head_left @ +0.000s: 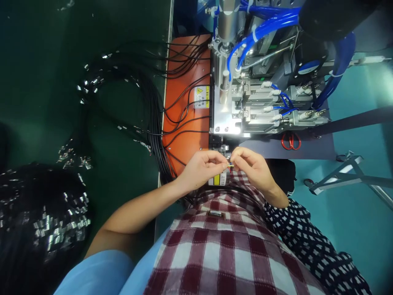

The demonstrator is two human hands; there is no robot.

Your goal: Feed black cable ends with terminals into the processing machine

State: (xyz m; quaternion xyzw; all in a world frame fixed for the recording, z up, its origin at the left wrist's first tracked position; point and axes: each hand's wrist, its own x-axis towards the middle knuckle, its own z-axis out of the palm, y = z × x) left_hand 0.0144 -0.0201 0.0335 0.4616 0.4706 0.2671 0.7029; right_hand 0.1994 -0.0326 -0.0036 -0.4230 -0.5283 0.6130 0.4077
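In front of the checked apron, my left hand (204,170) and my right hand (253,170) meet, fingertips nearly touching. Thin coloured wires (231,166), with yellow and red showing, run between the two pinches. Both hands are closed at thumb and forefinger on these wires; their ends are hidden by the fingers. Just beyond the hands is the front of a metal machine (229,123) with cylinders and blue air tubes. A label with a yellow band (217,179) shows partly under my left hand.
Black cables (156,135) lie across the orange plate (181,102) and onto the dark green surface at left. A large bundle of cables with shiny ends (61,221) sits at lower left. Red-handled scissors (291,141) lie right of the machine. A metal stand (337,174) is at right.
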